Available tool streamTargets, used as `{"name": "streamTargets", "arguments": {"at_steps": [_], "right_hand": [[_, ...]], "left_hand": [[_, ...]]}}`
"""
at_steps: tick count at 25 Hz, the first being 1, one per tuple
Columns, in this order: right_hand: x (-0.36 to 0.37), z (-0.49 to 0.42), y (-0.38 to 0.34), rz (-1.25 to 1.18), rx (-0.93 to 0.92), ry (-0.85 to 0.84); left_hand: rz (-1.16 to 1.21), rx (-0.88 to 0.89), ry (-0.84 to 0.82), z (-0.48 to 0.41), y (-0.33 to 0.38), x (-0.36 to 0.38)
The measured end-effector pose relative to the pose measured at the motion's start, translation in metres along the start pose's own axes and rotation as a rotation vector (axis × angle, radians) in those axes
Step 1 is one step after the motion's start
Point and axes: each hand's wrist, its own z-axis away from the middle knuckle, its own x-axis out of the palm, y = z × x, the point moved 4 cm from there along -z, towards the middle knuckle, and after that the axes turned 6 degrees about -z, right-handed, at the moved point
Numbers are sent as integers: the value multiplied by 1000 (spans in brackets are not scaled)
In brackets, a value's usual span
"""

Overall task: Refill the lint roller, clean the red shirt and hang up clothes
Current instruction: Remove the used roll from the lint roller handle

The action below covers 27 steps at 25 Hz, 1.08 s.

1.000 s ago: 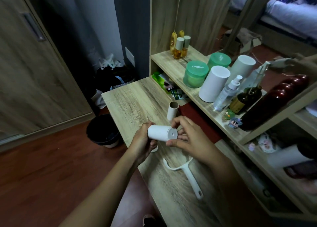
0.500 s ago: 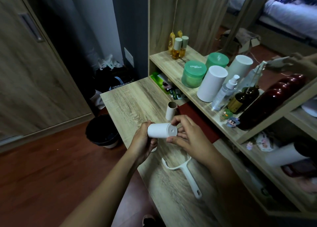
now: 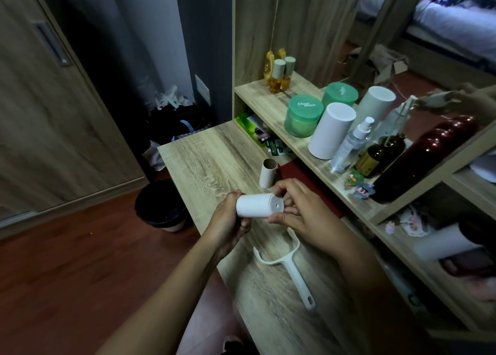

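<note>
just nearer than the fingers, the bare lint roller handle [image 3: 296,282] is lying flat on the counter [image 3: 204,161], its fork empty, so the refill is not yet mounted. above it, the left hand [image 3: 228,220] is wrapping its fingers around one end of the white refill roll [image 3: 255,205], holding it off the counter, while the right hand [image 3: 306,215] is pinching the roll's capped end between thumb and curled fingers [image 3: 284,187]; both hands are closing on the roll and nothing else. i am judging this as the roll being readied before it goes onto the handle. just beyond the fingers, an empty cardboard core [image 3: 268,176] is standing on the counter, which suggests the spent roll is already off. beside it, a little past the right fingers, the red shirt [image 3: 300,175] is lying partly under the shelf [image 3: 268,99], apparently uncleaned. no hanging clothes are showing, so cleaning and hanging are both looking left to do.
</note>
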Motion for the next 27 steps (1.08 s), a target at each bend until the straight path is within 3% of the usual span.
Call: {"name": "streamTargets", "arguments": {"at_steps": [11, 17, 22, 24, 27], "right_hand": [[1, 1, 0, 10, -1, -43], [2, 3, 2, 107, -144, 103], [0, 4, 10, 170, -139, 237], [2, 2, 12, 71, -150, 267], [4, -4, 28, -349, -51, 318]], "left_hand": [[-27, -14, 28, 4, -1, -2], [4, -15, 71, 5, 4, 0], [-2, -1, 116, 3, 4, -3], [19, 3, 139, 3, 4, -3], [91, -3, 200, 0, 3, -9]]}}
